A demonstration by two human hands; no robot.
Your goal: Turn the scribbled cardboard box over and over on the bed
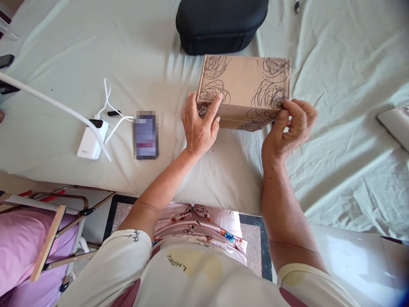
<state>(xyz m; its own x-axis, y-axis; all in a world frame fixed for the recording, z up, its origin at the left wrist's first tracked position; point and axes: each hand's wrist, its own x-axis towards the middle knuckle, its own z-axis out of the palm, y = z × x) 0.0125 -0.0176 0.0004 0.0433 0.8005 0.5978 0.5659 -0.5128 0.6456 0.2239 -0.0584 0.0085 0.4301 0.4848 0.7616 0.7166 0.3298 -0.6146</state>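
Observation:
A cardboard box (244,85) covered in black scribbles lies on the pale bed sheet (96,51) in front of me. My left hand (200,123) rests against the box's near left corner, fingers stretched and pressed on the cardboard. My right hand (289,128) pinches the box's near right corner between thumb and curled fingers.
A black padded case (220,23) sits just beyond the box. To the left lie a phone (145,134), a white power bank (91,140) with white cables, and a white pole (47,104). A folded chair frame (54,221) stands at lower left. A pillow edge (396,123) shows at right.

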